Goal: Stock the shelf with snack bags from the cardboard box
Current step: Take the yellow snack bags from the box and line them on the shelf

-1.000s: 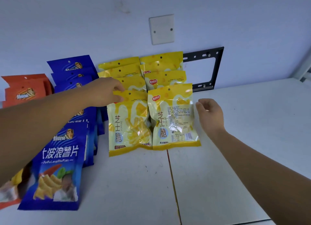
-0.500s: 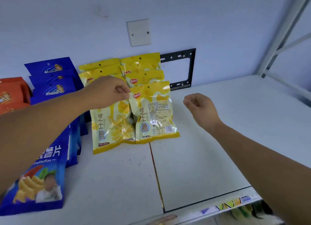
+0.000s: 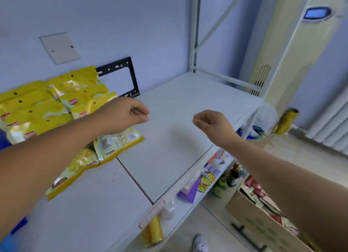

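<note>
The left grip [image 3: 122,113] is above the middle of the shelf [image 3: 178,101]. Its fingers are curled in and the thumb touches the first finger, and it grasps nothing. The right grip [image 3: 212,122] is above the right half of the shelf, near its front edge. It is also clenched loosely with nothing inside. The two grips are apart and neither touches the shelf.

The yellow snack bags [image 3: 47,105] are on the left part of the shelf, in two rows that lean one on another toward the back. The front right bag [image 3: 116,144] lies tilted under the left wrist, and the front left bag [image 3: 71,174] is partly hidden by the left forearm.

The cardboard box [image 3: 250,219] stands on the floor, below the shelf and to the right of it, open at the top, with red packets inside.

Behind the shelf, on the wall, there are a black bracket [image 3: 134,78] and a white plate [image 3: 60,47]. Under the shelf, a lower board [image 3: 180,210] carries some colourful packets.
</note>
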Motion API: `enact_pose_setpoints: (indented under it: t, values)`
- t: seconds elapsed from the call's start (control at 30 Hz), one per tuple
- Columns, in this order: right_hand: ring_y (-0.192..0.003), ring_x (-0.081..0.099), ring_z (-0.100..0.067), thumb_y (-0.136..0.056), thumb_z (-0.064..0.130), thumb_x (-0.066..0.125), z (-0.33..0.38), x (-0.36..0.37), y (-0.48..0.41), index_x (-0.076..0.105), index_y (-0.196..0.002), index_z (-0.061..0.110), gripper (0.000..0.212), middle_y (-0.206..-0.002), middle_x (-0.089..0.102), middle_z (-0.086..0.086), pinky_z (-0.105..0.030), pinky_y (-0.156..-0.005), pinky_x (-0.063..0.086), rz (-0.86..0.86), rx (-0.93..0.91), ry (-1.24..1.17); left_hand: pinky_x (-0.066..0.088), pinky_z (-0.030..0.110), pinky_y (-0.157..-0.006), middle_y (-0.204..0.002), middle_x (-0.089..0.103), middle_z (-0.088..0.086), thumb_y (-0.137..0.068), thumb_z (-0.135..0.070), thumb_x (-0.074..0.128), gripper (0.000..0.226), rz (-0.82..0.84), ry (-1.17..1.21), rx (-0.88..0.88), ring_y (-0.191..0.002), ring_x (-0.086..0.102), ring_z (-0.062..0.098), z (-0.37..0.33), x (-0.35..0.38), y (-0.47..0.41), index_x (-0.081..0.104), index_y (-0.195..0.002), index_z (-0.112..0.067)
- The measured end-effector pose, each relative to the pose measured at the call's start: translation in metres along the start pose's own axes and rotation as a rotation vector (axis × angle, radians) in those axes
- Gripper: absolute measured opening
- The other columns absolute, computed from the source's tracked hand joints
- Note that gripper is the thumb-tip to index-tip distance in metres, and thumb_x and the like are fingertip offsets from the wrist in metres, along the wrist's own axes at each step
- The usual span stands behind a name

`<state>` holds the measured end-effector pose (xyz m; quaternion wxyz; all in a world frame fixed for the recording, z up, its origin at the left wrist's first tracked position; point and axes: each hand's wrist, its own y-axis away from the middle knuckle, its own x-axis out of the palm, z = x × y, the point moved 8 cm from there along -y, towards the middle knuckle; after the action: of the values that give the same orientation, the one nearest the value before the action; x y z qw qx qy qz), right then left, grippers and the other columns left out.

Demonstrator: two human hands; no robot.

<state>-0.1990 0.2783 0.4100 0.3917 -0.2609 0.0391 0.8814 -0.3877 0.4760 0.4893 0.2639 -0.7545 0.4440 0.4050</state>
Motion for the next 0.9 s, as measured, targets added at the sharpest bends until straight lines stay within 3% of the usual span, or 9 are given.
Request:
enact_pose_setpoints:
  t: [0.1, 0.23, 0.4, 0.63, 0.77, 0.9]
  values:
    - [-0.086, 0.068, -0.009, -0.095, 0.031, 0.068, -0.023, -0.043, 0.030, 0.073, -0.108, 0.019, 0.018, -0.096, 0.074, 0.004, -0.019, -0.070, 0.049, -0.063, 0.051, 0.015, 0.051, 0.015, -0.078, -0.095, 0.073, -0.013, -0.086, -0.034, 0.076, 0.018, 0.049, -0.012, 0.065, -0.086, 0.068, -0.002, -0.035, 0.031, -0.008, 0.073, -0.103, -0.028]
    - [-0.085, 0.069, -0.008, -0.095, 0.031, 0.067, -0.055, -0.102, 0.064, 0.072, -0.108, 0.019, 0.018, -0.096, 0.074, 0.005, -0.019, -0.071, 0.053, -0.163, 0.129, 0.013, 0.055, 0.027, -0.086, -0.092, 0.075, -0.012, -0.085, -0.033, 0.077, 0.016, 0.140, -0.014, 0.127, -0.085, 0.070, 0.001, -0.080, 0.071, -0.020, 0.074, -0.099, -0.027]
    - [-0.087, 0.070, -0.008, -0.094, 0.031, 0.068, -0.093, -0.169, 0.095, 0.075, -0.099, 0.023, 0.012, -0.091, 0.075, 0.010, -0.029, -0.081, 0.054, -0.285, 0.179, 0.004, 0.055, 0.028, -0.085, -0.091, 0.074, -0.011, -0.085, -0.033, 0.077, 0.016, 0.197, -0.022, 0.199, -0.086, 0.070, 0.004, -0.146, 0.119, -0.043, 0.074, -0.099, -0.026]
    - [-0.075, 0.062, 0.002, -0.095, 0.029, 0.066, -0.167, -0.275, 0.139, 0.074, -0.100, 0.019, 0.014, -0.086, 0.070, 0.011, -0.020, -0.070, 0.045, -0.320, 0.259, 0.099, 0.054, 0.027, -0.083, -0.091, 0.074, -0.010, -0.086, -0.033, 0.075, 0.011, 0.342, -0.009, 0.283, -0.087, 0.069, 0.005, -0.259, 0.227, -0.072, 0.074, -0.097, -0.029]
    - [-0.088, 0.069, -0.010, -0.094, 0.030, 0.067, -0.233, -0.339, 0.169, 0.075, -0.100, 0.018, 0.015, -0.096, 0.074, 0.004, -0.035, -0.083, 0.057, -0.378, 0.368, 0.097, 0.056, 0.026, -0.083, -0.091, 0.075, -0.011, -0.086, -0.035, 0.075, 0.013, 0.447, 0.006, 0.305, -0.085, 0.070, 0.001, -0.314, 0.300, -0.086, 0.074, -0.098, -0.030]
    - [-0.092, 0.068, -0.009, -0.094, 0.034, 0.067, -0.291, -0.382, 0.199, 0.074, -0.104, 0.021, 0.018, -0.098, 0.073, 0.008, -0.035, -0.088, 0.057, -0.409, 0.463, 0.060, 0.056, 0.027, -0.086, -0.092, 0.075, -0.012, -0.086, -0.037, 0.075, 0.013, 0.540, -0.014, 0.310, -0.087, 0.069, 0.001, -0.354, 0.367, -0.096, 0.073, -0.098, -0.032]
